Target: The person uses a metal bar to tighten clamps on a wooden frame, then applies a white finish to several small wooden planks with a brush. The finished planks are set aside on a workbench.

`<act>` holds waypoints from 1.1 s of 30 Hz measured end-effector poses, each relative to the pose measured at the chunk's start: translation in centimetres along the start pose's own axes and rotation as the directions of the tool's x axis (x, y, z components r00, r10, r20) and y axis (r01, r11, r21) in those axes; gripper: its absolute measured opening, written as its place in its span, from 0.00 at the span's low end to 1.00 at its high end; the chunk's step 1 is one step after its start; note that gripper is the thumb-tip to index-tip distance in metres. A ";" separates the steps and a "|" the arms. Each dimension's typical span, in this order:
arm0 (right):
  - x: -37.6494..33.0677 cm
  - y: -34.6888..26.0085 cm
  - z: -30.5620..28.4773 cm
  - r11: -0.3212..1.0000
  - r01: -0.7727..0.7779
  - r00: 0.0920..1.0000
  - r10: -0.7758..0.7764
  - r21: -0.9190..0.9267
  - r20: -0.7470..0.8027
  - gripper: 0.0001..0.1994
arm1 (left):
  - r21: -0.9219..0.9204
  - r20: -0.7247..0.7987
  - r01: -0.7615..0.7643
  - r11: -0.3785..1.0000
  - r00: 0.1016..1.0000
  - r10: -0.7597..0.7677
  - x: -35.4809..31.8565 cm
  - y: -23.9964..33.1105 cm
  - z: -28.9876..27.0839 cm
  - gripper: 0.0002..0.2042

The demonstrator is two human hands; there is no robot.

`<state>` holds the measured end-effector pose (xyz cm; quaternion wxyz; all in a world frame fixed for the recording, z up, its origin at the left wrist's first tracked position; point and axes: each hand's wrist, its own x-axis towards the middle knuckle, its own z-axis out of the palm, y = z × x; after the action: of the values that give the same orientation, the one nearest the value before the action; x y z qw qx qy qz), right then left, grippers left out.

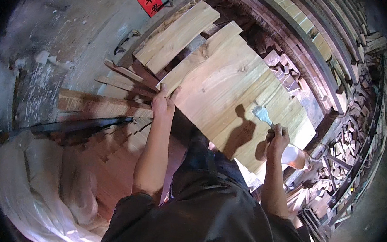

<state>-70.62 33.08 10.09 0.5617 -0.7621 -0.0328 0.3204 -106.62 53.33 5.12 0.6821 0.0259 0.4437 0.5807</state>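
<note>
Wooden panel: it lies in front of me, a broad pale sheet of boards (224, 82), its near edge toward my body and one strip jutting past the rest at the far left.
Brushwork: I judge it to be under way, with the brush (261, 112) over the right half of the panel; a lighter patch sits by the bristles.
Finished part: I cannot tell coated wood from bare, so how much is done stays unclear to me.
Left over: a separate plank (177, 35) lies just beyond the panel's left side; nothing shows whether it has been brushed.
Right hand: my right hand (277, 139) has its fingers closed round the brush handle, bristles aimed forward and left; I cannot tell whether they touch the wood.
Left hand: my left hand (164, 104) is at the panel's near left corner, fingers against the edge; whether they grip or merely steady it, I cannot tell.
Arms: both forearms reach forward from the lower edge, well apart, the left one straighter.
</note>
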 end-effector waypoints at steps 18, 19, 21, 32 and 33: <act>-1.6 -1.1 5.2 1.000 -0.008 1.000 0.009 -0.030 0.011 0.10 | 0.511 -0.272 0.281 0.812 0.949 -0.158 10.9 2.2 -2.0 0.14; -1.7 -1.3 5.5 0.999 -0.012 1.000 0.012 -0.040 0.008 0.10 | 0.659 -0.283 0.304 0.688 0.948 -0.148 10.8 2.7 -2.4 0.13; -1.8 -1.7 5.8 0.998 -0.005 1.000 0.006 -0.056 0.008 0.10 | 0.831 -0.175 0.134 0.540 0.984 0.024 10.5 3.1 -3.1 0.11; -2.0 -0.6 5.9 0.986 0.041 0.995 -0.025 -0.162 0.100 0.12 | 0.987 0.136 -0.083 -0.139 0.893 0.428 11.4 0.7 -4.3 0.16; -2.0 -0.5 5.9 0.985 0.039 0.994 -0.022 -0.168 0.104 0.12 | 0.987 0.133 -0.076 -0.141 0.879 0.458 11.6 0.5 -4.9 0.19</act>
<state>-75.13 37.34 10.45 0.4971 -0.7894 -0.1002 0.3461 -110.93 60.59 -4.20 0.2403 0.5277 0.7909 0.1958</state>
